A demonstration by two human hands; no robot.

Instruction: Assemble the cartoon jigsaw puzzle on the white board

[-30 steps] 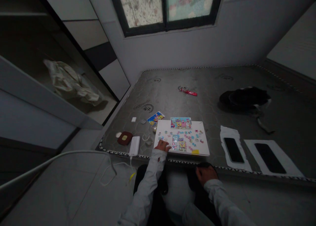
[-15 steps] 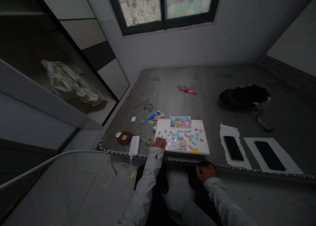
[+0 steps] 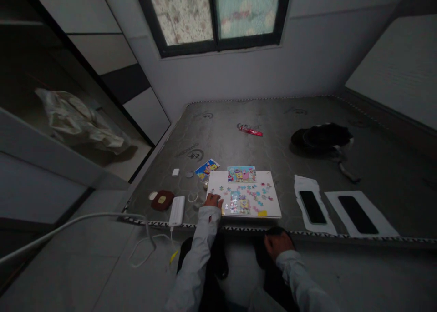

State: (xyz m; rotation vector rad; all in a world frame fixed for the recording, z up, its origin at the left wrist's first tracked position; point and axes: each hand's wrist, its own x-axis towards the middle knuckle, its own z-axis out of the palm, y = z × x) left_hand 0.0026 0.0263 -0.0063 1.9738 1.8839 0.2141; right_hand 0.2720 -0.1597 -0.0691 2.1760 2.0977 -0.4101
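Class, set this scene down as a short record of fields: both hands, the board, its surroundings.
Left hand: at the left side of the white board; whether it grips a piece is unclear
Right hand: off the board, apparently resting on the right leg
On board: loose puzzle pieces, a partly assembled picture, a picture card
Left of board: brown case, white device
Right of board: two phones on white sheets

Two phones point(image 3: 312, 207), two picture cards point(image 3: 241, 174), perhaps over a dozen puzzle pieces point(image 3: 235, 202)
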